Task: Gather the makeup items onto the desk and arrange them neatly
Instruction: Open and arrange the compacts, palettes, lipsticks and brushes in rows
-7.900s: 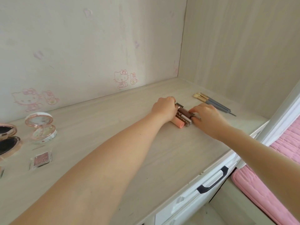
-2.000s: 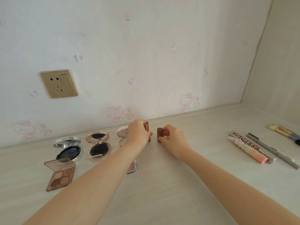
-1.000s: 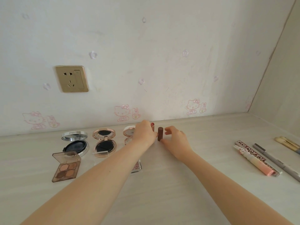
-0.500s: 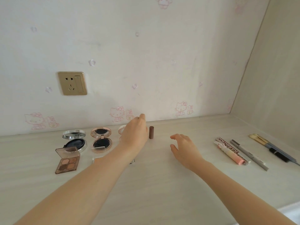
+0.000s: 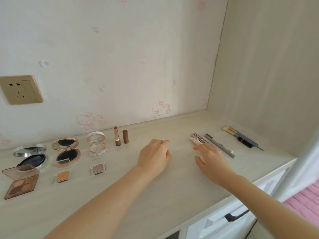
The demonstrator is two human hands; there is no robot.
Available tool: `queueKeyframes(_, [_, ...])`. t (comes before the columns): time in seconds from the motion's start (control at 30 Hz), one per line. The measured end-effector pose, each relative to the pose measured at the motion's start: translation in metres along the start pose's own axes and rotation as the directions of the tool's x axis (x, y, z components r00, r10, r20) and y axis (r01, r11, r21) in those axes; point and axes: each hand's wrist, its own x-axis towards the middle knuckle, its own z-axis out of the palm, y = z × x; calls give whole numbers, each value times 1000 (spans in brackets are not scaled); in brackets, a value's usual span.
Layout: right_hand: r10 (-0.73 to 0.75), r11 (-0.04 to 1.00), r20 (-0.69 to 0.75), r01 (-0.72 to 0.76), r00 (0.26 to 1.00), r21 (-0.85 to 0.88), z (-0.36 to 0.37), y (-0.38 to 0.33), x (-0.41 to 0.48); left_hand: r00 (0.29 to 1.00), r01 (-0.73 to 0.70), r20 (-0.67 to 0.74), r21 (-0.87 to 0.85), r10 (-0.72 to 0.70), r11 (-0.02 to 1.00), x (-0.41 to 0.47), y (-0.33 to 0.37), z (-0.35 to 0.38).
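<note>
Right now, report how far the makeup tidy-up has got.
Done: three compacts in a row at the back, palette and two pans in front, lipstick and cap upright beside them. In hand: nothing; left hand open over the desk, right hand, open, reaches the tubes. Left: tubes, pen and brushes lie apart at the right, likely to be straightened or brought closer.
</note>
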Motion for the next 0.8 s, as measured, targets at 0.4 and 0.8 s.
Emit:
queueKeyframes(0.4, [207,966,-108,-221,972,-132,-32,120,0,963,-267,-92,-167,254,949,79,102,65])
queueKeyframes(0.8, [369,899,-198,-403,908,-174,-25,177,14,880,-397,213,-157,424,904,146,178,109])
